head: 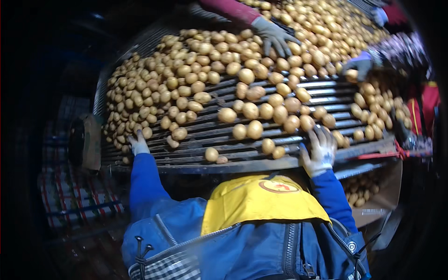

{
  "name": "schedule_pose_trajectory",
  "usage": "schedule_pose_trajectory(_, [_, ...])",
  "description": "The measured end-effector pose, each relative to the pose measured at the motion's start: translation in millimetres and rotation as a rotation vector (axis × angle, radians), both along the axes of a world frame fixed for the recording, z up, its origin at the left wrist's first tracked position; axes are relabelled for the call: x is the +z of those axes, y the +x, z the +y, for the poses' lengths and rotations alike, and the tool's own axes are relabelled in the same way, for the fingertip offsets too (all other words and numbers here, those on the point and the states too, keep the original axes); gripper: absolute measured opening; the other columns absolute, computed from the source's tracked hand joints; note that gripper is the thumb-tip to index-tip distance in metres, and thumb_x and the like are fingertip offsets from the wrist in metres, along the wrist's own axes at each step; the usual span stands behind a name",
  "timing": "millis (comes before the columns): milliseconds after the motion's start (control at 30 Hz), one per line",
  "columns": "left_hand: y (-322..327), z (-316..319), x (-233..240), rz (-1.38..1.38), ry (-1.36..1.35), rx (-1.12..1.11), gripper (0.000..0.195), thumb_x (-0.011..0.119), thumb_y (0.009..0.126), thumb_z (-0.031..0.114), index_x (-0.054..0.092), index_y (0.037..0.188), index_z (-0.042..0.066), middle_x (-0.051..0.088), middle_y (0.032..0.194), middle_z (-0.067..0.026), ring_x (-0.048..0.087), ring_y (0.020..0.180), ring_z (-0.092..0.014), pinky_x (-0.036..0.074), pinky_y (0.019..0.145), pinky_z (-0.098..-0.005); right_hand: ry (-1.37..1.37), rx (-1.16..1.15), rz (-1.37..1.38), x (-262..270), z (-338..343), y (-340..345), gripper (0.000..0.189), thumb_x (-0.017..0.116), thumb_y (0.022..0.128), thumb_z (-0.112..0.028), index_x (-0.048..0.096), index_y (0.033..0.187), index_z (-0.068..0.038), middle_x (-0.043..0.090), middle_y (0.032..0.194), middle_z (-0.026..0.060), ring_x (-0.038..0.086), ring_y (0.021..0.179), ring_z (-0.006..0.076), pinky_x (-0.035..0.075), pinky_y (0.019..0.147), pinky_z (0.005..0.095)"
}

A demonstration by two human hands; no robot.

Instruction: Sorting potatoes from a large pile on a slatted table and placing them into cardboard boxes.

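Note:
Potatoes lie in a broad pile on a slatted metal sorting table point(196, 143) before me. My left hand point(139, 142), in a white glove, reaches to the pile's near left edge, its fingers beside a small potato point(147, 133). My right hand point(319, 150), gloved in white with greyish fingers, is over the table's near rim; its fingers are apart and its tips touch or nearly touch a potato point(307, 123). Neither palm can be seen. Between my hands a potato point(211, 154) and a smaller one lie by the rim.
Across the table a co-worker's gloved hand point(276, 36) rests on the pile. At right another person's gloved hand point(360, 66) is at a potato. A cardboard box point(385, 189) with potatoes stands below right; patterned packages point(80, 196) are stacked lower left.

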State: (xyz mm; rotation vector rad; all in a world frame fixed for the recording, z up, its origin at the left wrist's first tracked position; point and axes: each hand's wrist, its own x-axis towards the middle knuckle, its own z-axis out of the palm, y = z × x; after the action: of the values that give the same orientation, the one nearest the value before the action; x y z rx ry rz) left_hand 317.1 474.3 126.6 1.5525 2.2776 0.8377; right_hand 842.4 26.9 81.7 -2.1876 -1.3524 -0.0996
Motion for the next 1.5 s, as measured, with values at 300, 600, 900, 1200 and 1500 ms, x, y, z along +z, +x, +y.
schedule_pose_trajectory(300, [44,85,-53,0.121,0.174,-0.3,0.064,0.068,0.101,0.041,0.052,0.155,0.012,0.047,0.159,-0.0187,0.053,0.136,-0.032,0.043,0.115,-0.0411,-0.082,-0.001,-0.051,-1,3,-4,0.062,0.077,0.08,-0.032,0.062,0.135,-0.008,0.059,0.139,0.017,0.052,0.133,0.0413,0.034,0.115,0.0608])
schedule_pose_trajectory(600, [244,49,-51,-0.945,0.01,-0.413,0.064,0.073,0.1,0.029,0.051,0.156,0.006,0.055,0.153,-0.01,0.052,0.139,-0.022,0.038,0.117,-0.0369,-0.109,0.037,-0.017,9,6,-2,0.056,0.08,0.078,-0.034,0.066,0.125,-0.009,0.057,0.14,0.0161,0.05,0.133,0.0421,0.033,0.114,0.0638])
schedule_pose_trajectory(900, [441,5,-41,-1.06,-0.237,-0.807,0.056,0.074,0.1,0.043,0.069,0.134,0.0,0.068,0.134,-0.0101,0.06,0.125,-0.02,0.045,0.112,-0.0364,-0.039,0.003,0.021,13,5,-1,0.053,0.08,0.077,-0.034,0.067,0.121,-0.008,0.063,0.132,0.0143,0.056,0.125,0.0389,0.037,0.108,0.0616])
schedule_pose_trajectory(1200, [625,-117,-38,-0.369,-0.117,-1.413,0.061,0.077,0.091,0.045,0.066,0.143,0.015,0.034,0.168,-0.0226,0.042,0.149,-0.04,0.033,0.126,-0.0445,-0.003,-0.045,0.078,12,1,-2,0.055,0.082,0.075,-0.034,0.069,0.121,-0.009,0.064,0.132,0.0103,0.057,0.127,0.0349,0.04,0.109,0.0612])
schedule_pose_trajectory(1500, [510,-199,-26,0.276,0.214,-1.996,0.063,0.072,0.09,0.041,0.06,0.147,0.016,0.039,0.162,-0.0286,0.04,0.147,-0.047,0.024,0.127,-0.0579,0.022,0.063,0.117,19,-8,5,0.055,0.08,0.077,-0.034,0.068,0.124,-0.01,0.062,0.136,0.0112,0.054,0.131,0.0338,0.035,0.112,0.0595])
